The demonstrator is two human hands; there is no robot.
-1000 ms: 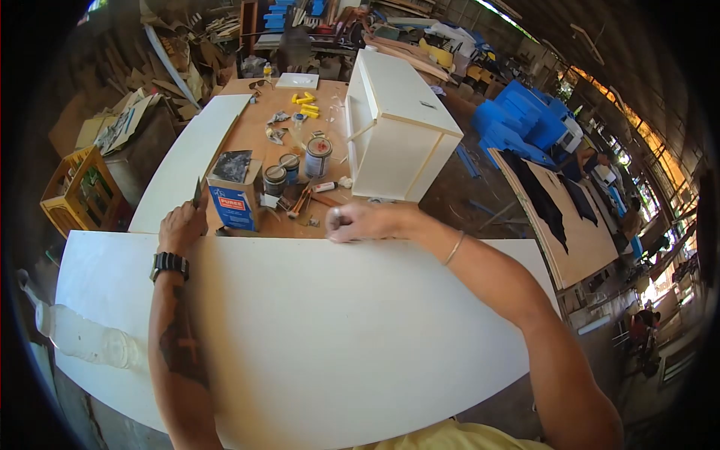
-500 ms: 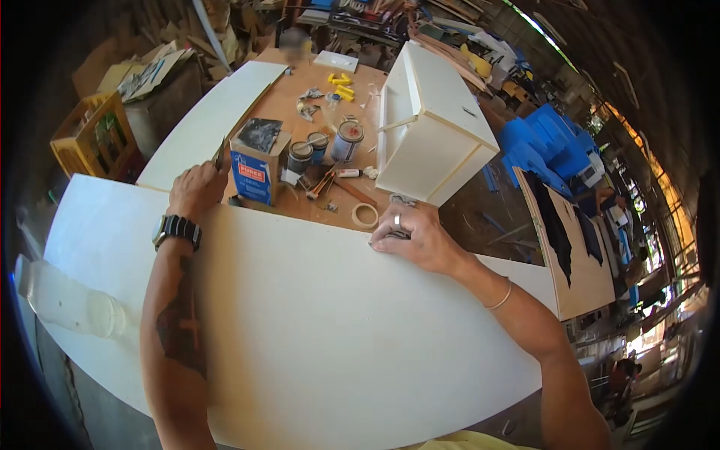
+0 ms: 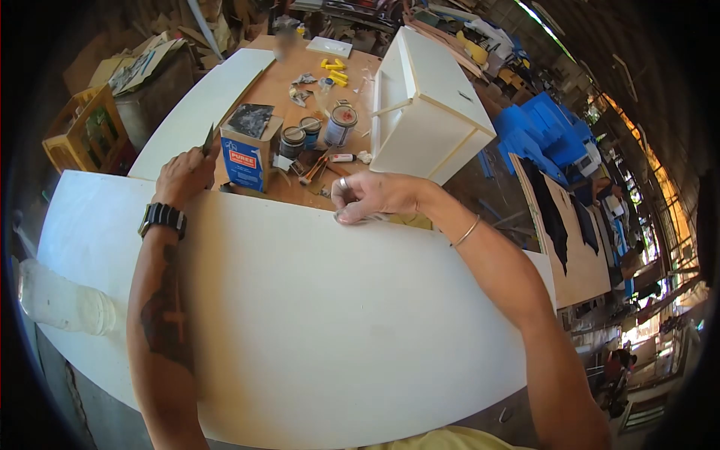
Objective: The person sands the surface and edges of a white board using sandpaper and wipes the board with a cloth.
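Observation:
A large white panel (image 3: pixel 300 300) lies in front of me, its far edge running across the bench. My right hand (image 3: pixel 379 195) presses its closed fingers on that edge, pinching a small greyish piece (image 3: pixel 346 216) mostly hidden by the fingers; I cannot make out what it is. A yellowish patch shows beneath the palm. My left hand (image 3: pixel 180 176) is closed at the panel's far edge, left of a blue-labelled box (image 3: pixel 244 161). A knife-like dark pointed blade (image 3: pixel 209 136) sticks up from its fingers.
Open paint cans (image 3: pixel 341 124), brushes (image 3: pixel 313 171) and yellow pieces (image 3: pixel 334 73) lie on the brown bench (image 3: pixel 262 82). A white cabinet-like box (image 3: pixel 442 97) stands behind my right hand. A clear jar (image 3: pixel 67 300) rests on the panel at left, near a yellow crate (image 3: pixel 86 135).
My right hand has slid left along the panel's far edge; the tape roll seen before is now out of sight. My left hand still holds the blade. The view has shifted slightly.

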